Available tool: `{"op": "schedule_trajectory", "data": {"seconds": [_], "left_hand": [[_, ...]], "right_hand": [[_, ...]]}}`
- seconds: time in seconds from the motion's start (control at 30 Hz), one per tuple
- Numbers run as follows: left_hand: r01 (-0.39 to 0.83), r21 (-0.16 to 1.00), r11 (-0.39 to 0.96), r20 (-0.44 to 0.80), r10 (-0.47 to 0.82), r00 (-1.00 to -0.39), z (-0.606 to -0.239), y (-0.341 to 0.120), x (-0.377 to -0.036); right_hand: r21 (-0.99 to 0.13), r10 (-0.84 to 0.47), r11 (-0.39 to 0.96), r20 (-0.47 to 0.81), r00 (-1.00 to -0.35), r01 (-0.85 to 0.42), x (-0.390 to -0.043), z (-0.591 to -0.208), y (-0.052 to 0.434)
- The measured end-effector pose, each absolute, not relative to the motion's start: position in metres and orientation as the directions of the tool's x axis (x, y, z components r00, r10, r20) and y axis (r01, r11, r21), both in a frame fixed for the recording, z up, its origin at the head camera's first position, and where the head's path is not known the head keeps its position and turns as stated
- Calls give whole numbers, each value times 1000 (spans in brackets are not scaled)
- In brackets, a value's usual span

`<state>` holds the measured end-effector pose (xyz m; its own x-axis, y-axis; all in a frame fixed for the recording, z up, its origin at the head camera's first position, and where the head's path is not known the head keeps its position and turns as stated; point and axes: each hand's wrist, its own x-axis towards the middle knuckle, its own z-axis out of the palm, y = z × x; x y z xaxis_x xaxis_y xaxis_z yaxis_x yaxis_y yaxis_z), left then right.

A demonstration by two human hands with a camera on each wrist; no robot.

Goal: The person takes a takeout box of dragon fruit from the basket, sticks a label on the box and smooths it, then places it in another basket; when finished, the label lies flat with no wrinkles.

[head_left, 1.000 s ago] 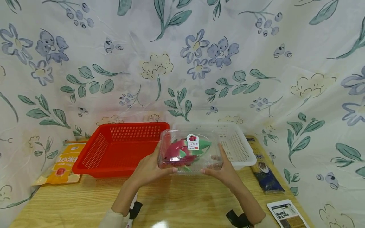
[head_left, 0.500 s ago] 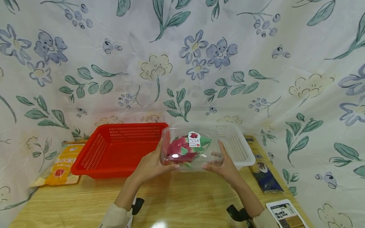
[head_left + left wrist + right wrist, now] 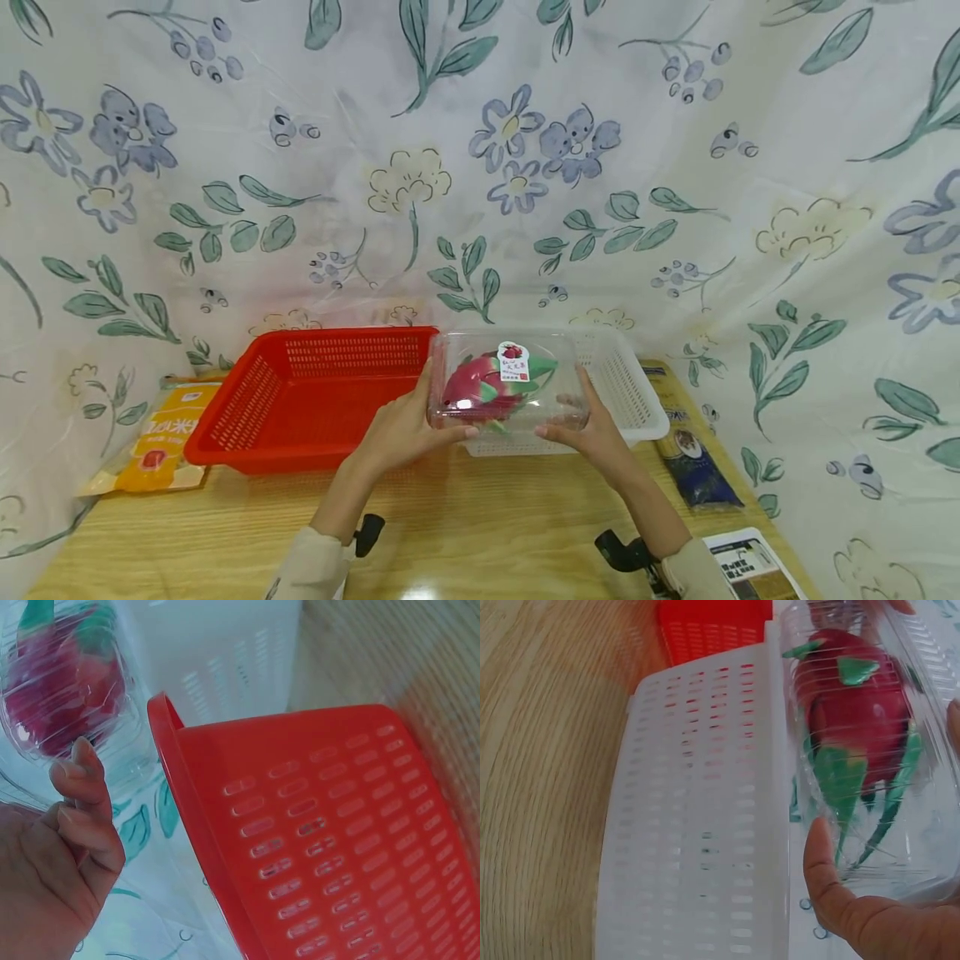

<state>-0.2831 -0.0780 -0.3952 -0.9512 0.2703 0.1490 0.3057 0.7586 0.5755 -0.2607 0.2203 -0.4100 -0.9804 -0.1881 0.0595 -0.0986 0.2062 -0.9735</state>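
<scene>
A clear plastic clamshell box (image 3: 551,354) with a white label holds a dragon fruit (image 3: 480,383), pink with green scales. My left hand (image 3: 401,429) grips the box's left end, its thumb along the near edge. At the other end my right hand (image 3: 592,433) grips it the same way, thumb on the near side. The box is held up over the front of the white basket (image 3: 630,392). Seen from the right wrist, the fruit (image 3: 859,712) shows through the ribbed plastic, beside the white basket's wall (image 3: 705,825). Fingers (image 3: 86,780) curl at the box's edge in the left wrist view.
A red basket (image 3: 300,458) stands left of the white one on the wooden table (image 3: 450,517). An orange and yellow packet (image 3: 161,442) lies at far left. On the right are a dark blue and gold packet (image 3: 697,467) and a flat printed package (image 3: 753,567). Patterned cloth (image 3: 480,167) hangs behind.
Both hands have moved the box slightly up and to the right, holding it throughout. The baskets and packets keep their places on the table.
</scene>
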Motion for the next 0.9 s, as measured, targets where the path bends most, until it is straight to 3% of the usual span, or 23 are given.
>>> {"op": "schedule_trajectory", "data": {"seconds": [0.9], "left_hand": [[270, 540, 798, 89, 265, -960, -396, -66, -309]], "right_hand": [[-969, -268, 199, 93, -959, -150, -294, -411, 239]]}}
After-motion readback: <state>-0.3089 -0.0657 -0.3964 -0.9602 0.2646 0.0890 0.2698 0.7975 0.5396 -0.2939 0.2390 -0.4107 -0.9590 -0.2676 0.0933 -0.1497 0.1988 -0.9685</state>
